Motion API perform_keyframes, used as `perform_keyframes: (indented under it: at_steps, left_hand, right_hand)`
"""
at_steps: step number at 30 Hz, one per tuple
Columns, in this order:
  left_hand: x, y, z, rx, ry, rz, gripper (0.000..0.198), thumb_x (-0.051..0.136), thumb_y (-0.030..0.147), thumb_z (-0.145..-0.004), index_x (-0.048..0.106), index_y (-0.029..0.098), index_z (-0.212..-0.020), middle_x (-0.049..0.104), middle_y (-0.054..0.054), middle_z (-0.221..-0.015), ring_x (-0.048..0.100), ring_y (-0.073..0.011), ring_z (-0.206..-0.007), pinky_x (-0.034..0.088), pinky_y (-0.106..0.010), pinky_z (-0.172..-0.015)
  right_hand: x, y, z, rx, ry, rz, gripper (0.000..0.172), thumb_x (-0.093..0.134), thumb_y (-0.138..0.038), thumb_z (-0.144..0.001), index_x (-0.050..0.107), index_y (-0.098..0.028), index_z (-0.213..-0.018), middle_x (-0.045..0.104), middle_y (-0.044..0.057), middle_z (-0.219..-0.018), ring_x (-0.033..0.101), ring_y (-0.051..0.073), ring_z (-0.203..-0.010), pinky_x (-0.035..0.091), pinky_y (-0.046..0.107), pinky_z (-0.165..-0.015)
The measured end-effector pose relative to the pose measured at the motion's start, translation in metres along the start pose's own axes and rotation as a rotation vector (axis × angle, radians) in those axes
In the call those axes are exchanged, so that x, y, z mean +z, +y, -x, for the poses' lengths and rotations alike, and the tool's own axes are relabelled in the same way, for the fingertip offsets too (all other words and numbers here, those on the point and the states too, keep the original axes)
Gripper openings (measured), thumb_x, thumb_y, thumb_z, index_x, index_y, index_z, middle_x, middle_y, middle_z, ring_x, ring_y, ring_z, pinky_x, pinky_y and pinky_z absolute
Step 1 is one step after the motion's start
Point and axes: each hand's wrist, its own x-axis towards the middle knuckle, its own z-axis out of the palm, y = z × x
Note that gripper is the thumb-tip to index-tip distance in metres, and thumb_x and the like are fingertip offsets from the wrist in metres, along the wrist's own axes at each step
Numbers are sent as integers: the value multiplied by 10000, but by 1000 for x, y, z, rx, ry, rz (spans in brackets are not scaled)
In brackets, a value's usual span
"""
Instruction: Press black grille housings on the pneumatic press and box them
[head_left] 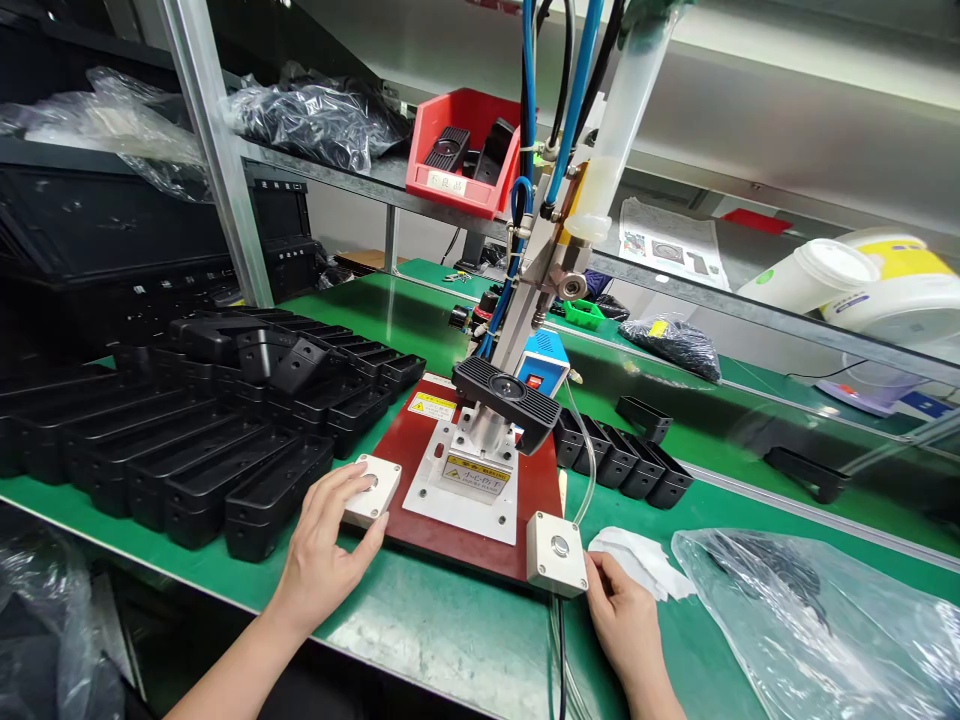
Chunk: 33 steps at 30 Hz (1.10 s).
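My left hand (319, 548) rests on a white two-hand push-button box (373, 490), with the fingers over it and the thumb at its lower edge. My right hand (626, 625) presses its fingertips against the side of a matching push-button box (556, 553). Between the boxes stands a press fixture with a warning-labelled metal plate (476, 478) on a red base board (536, 500). A black ribbed plastic housing (506, 400) lies across the fixture's top, tilted slightly. Neither hand touches it.
Rows of black plastic housings (172, 460) stand on the green bench (442, 640) to the left, with a shorter row (619, 460) to the right. A clear plastic bag (795, 610) and white cloth (637, 560) lie at right. Pneumatic tubes and a syringe barrel (615, 130) rise overhead.
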Motion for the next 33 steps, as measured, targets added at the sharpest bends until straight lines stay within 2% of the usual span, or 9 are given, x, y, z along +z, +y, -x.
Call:
perform_keyframes:
  at_steps: [20,25,33]
  left_hand:
    - [0,-1,0,-3,8,-11,340,606,228,-866,526,201,-1195,586,-123,-1238,574,-269,-1150,500,-452,-975]
    - [1,-1,0,4,15,-10,339,603,221,-868,523,201,-1196,583,-124,-1236,569,-268,-1154,497,-453,-975]
    - [2,-2,0,3,10,-5,339,606,220,-866,524,199,-1195,582,-125,-1234,569,-269,-1150,494,-451,-974]
  right_hand:
    - [-1,-2,-1,8,-2,-11,471,437,-605,-901,673,-203,-831,636,15,-637,552,166,-563,439,261,-545]
    - [0,-1,-1,-10,4,-17,490,428,-618,-903,664,-204,-788,640,21,-635,561,168,-561,440,262,-540]
    - [0,1,0,13,-7,-6,477,432,-616,-901,677,-210,-845,649,10,-649,568,168,-577,442,254,-556]
